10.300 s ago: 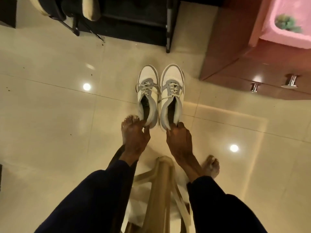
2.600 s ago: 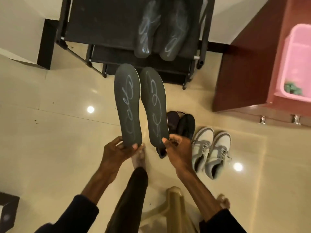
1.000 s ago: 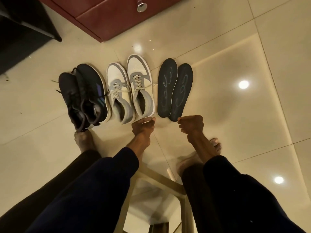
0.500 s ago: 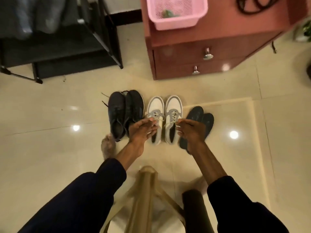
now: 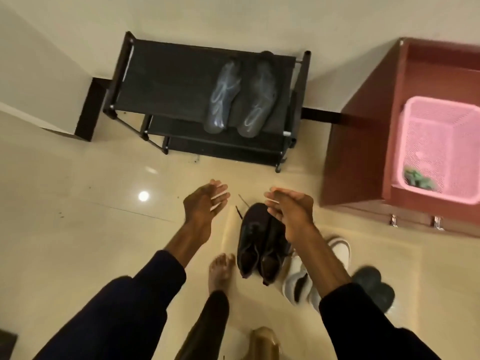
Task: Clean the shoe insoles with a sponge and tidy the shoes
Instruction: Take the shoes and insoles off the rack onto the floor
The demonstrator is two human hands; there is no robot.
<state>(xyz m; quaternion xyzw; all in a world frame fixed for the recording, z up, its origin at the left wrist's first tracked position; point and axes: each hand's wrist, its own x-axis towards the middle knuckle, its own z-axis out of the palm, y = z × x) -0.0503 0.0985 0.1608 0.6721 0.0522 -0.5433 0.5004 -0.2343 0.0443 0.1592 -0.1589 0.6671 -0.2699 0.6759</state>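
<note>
Since approx. half a sec earlier, both hands had lifted away from the white shoes and the floor insoles. L hand (image 5: 205,201) and R hand (image 5: 288,206) hung in the air, fingers straight and relaxed, palms turned toward each other. Both held nothing, w/ a gap btwn them.

Right below the R hand a pair of black shoes (image 5: 259,245) sat side by side on the tile floor (image 5: 78,242), laces trailing. Just beside them, on the R, were the white shoes (image 5: 298,284), partly hidden by the R forearm. Next came the dark floor insoles (image 5: 372,283), half covered by the sleeve. A bare foot (image 5: 220,268) stood L of the black shoes.

Farther out, a black rack (image 5: 168,81) stood against the wall, w/ a 2nd pair of insoles (image 5: 223,100) lying side by side on its top shelf. To the R was a red-brown cabinet (image 5: 363,131) carrying a pink basket (image 5: 441,120), w/ a small green item (image 5: 418,178) in its corner, too blurred to identify.
</note>
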